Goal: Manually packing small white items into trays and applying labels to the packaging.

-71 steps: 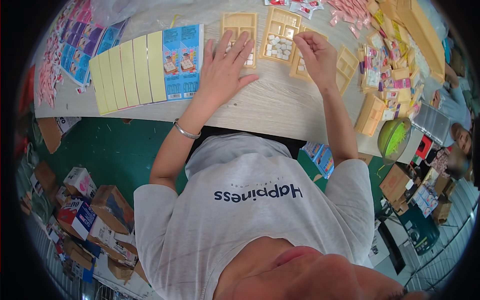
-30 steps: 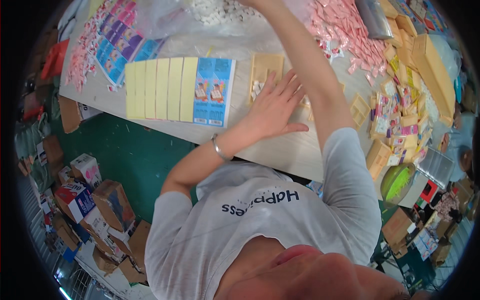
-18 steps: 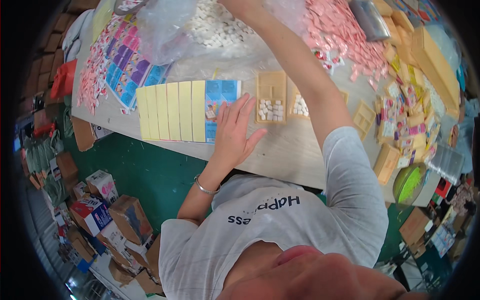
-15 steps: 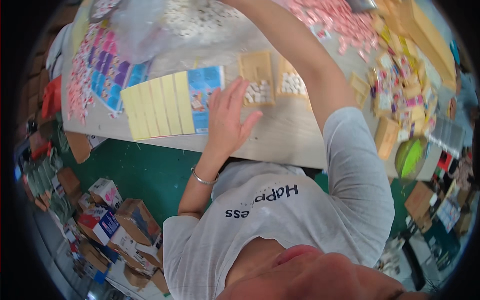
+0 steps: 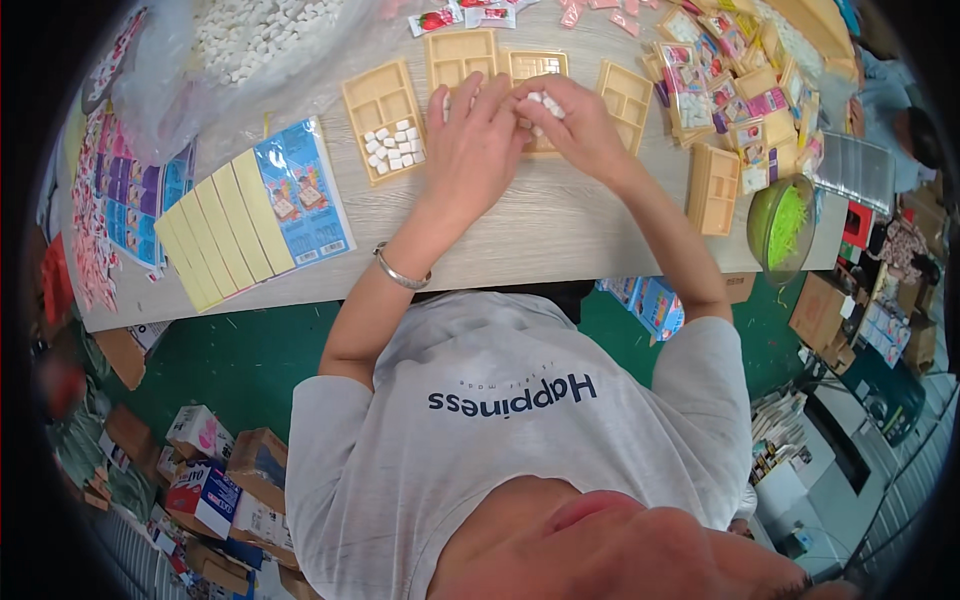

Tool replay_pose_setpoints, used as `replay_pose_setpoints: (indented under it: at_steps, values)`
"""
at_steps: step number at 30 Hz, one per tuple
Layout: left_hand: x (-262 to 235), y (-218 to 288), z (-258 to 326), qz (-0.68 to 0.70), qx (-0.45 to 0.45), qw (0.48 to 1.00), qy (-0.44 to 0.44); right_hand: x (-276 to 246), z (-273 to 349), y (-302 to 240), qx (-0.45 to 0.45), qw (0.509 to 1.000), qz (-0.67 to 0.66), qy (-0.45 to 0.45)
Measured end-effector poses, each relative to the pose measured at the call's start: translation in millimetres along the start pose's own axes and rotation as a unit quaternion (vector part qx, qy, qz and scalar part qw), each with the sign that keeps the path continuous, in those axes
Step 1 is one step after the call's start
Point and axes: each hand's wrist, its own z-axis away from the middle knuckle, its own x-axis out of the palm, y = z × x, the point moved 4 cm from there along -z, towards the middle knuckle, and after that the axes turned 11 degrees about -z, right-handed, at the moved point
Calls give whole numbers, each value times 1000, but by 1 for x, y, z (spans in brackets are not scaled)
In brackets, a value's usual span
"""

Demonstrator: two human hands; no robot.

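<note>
White cube-like pieces (image 5: 394,148) lie in the large compartment of the leftmost cream divided tray (image 5: 350,95). My left hand (image 5: 468,145) rests over the second cream tray (image 5: 460,44), its fingers stretched out and hiding the tray's near part. A few white pieces show by its fingertips. My right hand (image 5: 580,125) is curled over the third cream tray (image 5: 536,62), with a cluster of small white pieces (image 5: 543,102) at its fingers. The hands nearly touch. Right of them lies a fourth cream tray (image 5: 626,85), partly behind the right hand.
Blue-and-yellow printed sheets (image 5: 245,215) lie at left. Behind are a heap of white pieces (image 5: 262,35) in clear plastic and red-white wrapped packets (image 5: 465,14). At right are filled packs (image 5: 715,85), upright trays (image 5: 713,190) and a bowl of green shreds (image 5: 785,225).
My right hand has come back from the far side to the trays, bringing white pieces. My left hand has moved from beside the sheets onto the second tray. The view has shifted.
</note>
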Motion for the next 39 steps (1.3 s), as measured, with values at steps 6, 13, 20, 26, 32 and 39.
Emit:
replay_pose_setpoints:
  at_steps: [6,13,20,26,32,39]
  values:
    - [5,-6,10,22,-50,997,54,-9,20,-2,-94,985,144,-17]
    - [20,9,6,89,6,995,43,-22,22,17,-101,992,23,68]
    - [30,30,11,-43,88,995,-28,-71,49,29,93,926,-298,213]
    - [37,41,15,-59,103,989,-86,-66,64,19,-94,977,176,81]
    - [39,40,18,-25,115,984,-134,-83,89,24,-39,992,86,81]
    - [46,75,-11,-22,140,986,-84,-96,113,36,92,971,-132,180]
